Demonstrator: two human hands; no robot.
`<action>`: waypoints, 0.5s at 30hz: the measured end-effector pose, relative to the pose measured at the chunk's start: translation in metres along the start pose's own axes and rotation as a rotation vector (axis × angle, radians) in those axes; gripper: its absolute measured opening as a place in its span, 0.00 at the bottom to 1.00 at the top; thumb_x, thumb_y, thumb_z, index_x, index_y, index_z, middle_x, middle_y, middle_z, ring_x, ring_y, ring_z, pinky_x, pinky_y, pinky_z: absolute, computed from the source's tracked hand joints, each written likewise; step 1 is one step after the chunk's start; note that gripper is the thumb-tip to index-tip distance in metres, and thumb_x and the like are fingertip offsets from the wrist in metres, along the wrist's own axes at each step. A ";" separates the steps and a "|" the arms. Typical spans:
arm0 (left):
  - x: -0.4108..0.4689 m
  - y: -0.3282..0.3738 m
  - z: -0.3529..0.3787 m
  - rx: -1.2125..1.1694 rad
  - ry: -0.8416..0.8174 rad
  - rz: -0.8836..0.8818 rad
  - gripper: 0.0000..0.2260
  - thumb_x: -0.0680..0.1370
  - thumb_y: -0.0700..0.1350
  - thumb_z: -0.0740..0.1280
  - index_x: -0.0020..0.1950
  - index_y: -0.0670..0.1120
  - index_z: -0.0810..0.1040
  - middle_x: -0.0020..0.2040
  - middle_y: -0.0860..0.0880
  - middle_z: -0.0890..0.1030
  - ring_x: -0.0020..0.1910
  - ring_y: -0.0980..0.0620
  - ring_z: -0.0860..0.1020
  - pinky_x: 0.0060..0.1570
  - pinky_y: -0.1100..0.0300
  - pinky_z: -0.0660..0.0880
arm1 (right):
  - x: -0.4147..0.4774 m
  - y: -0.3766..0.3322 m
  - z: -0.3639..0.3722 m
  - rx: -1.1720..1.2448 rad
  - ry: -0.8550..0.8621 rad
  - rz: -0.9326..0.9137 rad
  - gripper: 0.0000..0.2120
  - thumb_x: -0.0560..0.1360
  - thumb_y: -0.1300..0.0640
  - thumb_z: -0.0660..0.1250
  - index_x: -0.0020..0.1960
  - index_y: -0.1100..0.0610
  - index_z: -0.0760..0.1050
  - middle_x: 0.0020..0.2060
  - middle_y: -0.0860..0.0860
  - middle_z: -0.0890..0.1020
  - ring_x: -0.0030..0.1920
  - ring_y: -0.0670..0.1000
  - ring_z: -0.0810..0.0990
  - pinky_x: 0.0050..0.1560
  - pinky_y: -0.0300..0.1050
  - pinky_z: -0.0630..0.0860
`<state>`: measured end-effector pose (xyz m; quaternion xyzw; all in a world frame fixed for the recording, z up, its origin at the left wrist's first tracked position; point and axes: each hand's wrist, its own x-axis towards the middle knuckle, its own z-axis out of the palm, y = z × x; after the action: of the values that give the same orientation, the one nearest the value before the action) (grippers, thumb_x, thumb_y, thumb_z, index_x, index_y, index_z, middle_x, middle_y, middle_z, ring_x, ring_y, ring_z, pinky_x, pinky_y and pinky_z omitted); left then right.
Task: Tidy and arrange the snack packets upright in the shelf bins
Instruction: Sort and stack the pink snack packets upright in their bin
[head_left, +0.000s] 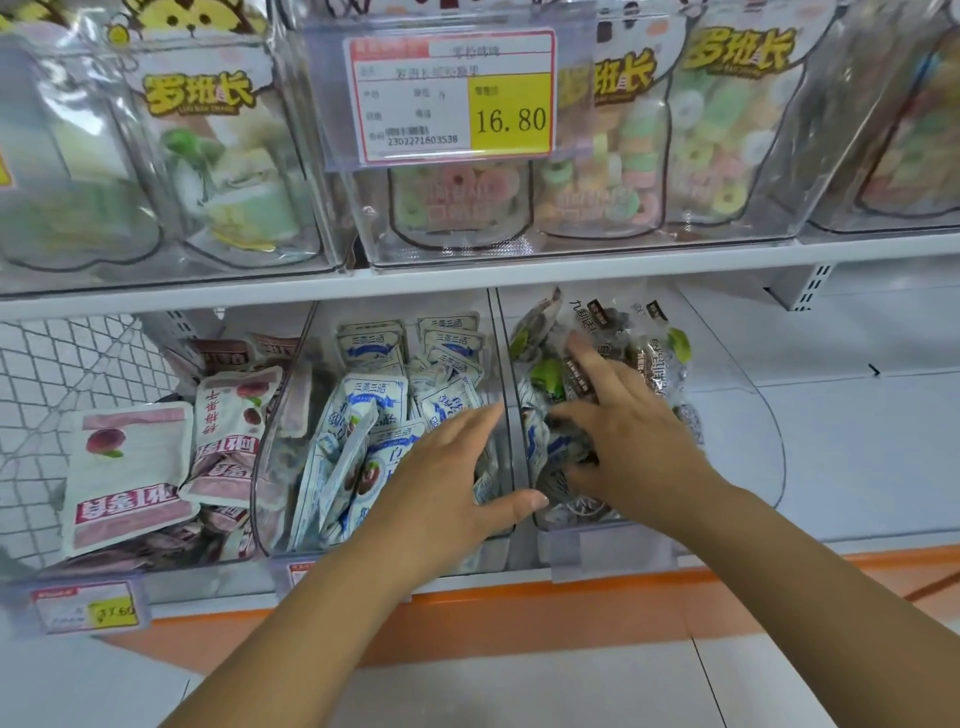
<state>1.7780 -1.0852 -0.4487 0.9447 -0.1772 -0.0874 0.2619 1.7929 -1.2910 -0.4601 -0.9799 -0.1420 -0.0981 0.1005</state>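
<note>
Three clear bins stand on the lower shelf. The middle bin (280, 415) holds blue-and-white packets (363, 410), several leaning or lying. My left hand (447, 483) reaches into this bin with straight fingers against its right wall, thumb over the front corner. The right bin (769, 441) holds brown-and-green packets (649, 338) in a loose heap. My right hand (618, 431) lies on that heap, fingers spread and pressing on the packets. The left bin holds pink-and-white packets (130, 467), some lying flat.
An upper shelf (467, 275) carries clear bins of large candy bags, with a price tag (452, 93) reading 16.80. A wire mesh panel (62, 374) is at the left. Bare white shelf (857, 415) lies right of the bins. An orange floor strip (519, 603) runs below.
</note>
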 end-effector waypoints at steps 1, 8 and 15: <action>0.000 0.000 0.000 0.007 0.006 0.003 0.40 0.75 0.66 0.64 0.80 0.59 0.46 0.79 0.62 0.49 0.76 0.62 0.49 0.72 0.63 0.49 | 0.000 -0.002 0.002 -0.038 -0.016 -0.010 0.21 0.67 0.45 0.74 0.59 0.45 0.78 0.78 0.47 0.46 0.73 0.52 0.57 0.68 0.52 0.67; -0.003 0.003 0.000 0.011 0.051 0.018 0.40 0.75 0.65 0.65 0.80 0.58 0.48 0.79 0.61 0.51 0.76 0.62 0.50 0.67 0.69 0.49 | 0.006 -0.013 0.018 -0.010 0.085 0.023 0.07 0.68 0.47 0.71 0.36 0.51 0.81 0.76 0.51 0.61 0.67 0.57 0.69 0.62 0.58 0.71; -0.003 0.013 -0.007 0.035 0.121 0.046 0.43 0.73 0.67 0.66 0.79 0.61 0.41 0.79 0.62 0.46 0.76 0.62 0.47 0.77 0.53 0.49 | -0.008 -0.012 -0.031 0.744 0.229 0.207 0.10 0.76 0.59 0.67 0.39 0.50 0.81 0.63 0.42 0.76 0.61 0.41 0.73 0.59 0.40 0.73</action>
<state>1.7738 -1.0912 -0.4357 0.9483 -0.1843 -0.0208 0.2576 1.7765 -1.2886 -0.4303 -0.8685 -0.0561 -0.1380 0.4728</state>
